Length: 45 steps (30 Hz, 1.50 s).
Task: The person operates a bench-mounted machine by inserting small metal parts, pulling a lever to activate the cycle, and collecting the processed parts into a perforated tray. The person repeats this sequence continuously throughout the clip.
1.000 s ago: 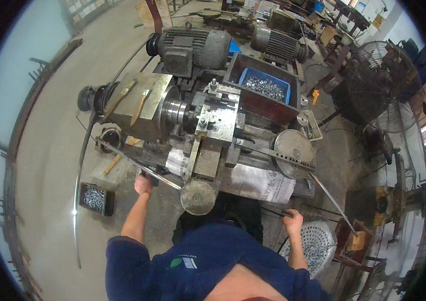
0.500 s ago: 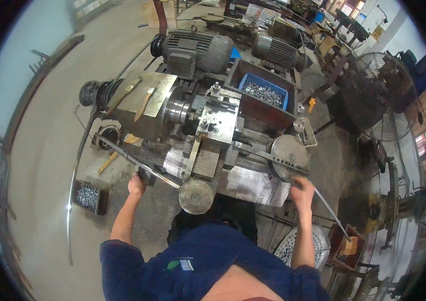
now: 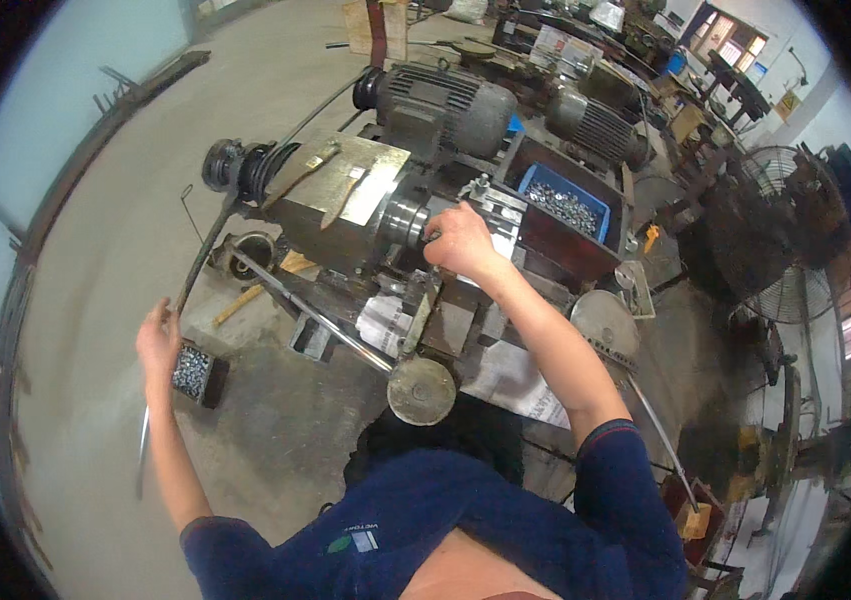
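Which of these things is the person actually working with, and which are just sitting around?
In use:
- lathe chuck, under the right hand
- long lever, at the left hand

Lying about:
- blue bin of small metal parts
- small box of parts on the floor
- fan
- papers

Single head-mounted fisheye view, looking steeply down from above the person's torso. Lathe [image 3: 415, 230] sits mid-frame, close; motors [image 3: 445, 105] and blue bin [image 3: 563, 205] farther off, floor [image 3: 85, 250] left, fan [image 3: 775, 240] far right. Edges curve and darken at the rim.
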Motion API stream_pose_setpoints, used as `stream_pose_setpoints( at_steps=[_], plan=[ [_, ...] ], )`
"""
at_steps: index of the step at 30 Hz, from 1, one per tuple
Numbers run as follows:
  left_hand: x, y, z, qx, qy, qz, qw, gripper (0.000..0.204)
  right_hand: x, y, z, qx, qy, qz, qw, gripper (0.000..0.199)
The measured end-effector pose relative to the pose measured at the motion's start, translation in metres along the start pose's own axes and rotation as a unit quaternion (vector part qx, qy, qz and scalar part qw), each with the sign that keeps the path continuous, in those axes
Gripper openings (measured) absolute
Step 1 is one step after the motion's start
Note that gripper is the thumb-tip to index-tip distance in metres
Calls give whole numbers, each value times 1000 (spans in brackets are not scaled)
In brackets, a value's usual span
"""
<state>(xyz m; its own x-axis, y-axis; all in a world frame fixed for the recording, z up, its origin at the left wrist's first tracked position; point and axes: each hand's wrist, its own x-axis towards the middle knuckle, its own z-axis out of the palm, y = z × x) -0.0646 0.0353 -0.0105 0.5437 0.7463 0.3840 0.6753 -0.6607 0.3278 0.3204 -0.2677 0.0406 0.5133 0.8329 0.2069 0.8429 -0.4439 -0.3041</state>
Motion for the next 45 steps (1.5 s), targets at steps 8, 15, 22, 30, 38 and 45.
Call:
stream_pose_setpoints(
  at_steps=[8,15,22,30,38,45],
  plan=[
    [-15,-43,15,172,-81,-96,977,38,17,-1,33,-16,11,59,998,23],
    [19,-68,14,207,-117,-128,963,36,18,3,37,39,46,81,995,21],
    [0,-37,17,133,-109,-202,964,35,20,5,41,48,62,70,995,21],
    [-71,64,21,93,-108,-211,967,33,16,3,33,12,-13,49,999,25],
    [-72,62,19,81,-89,-196,973,32,-14,57,-7,57,149,26,987,14],
    [-56,68,24,127,-124,-139,974,35,-33,148,-75,-77,188,143,969,41]
  ],
)
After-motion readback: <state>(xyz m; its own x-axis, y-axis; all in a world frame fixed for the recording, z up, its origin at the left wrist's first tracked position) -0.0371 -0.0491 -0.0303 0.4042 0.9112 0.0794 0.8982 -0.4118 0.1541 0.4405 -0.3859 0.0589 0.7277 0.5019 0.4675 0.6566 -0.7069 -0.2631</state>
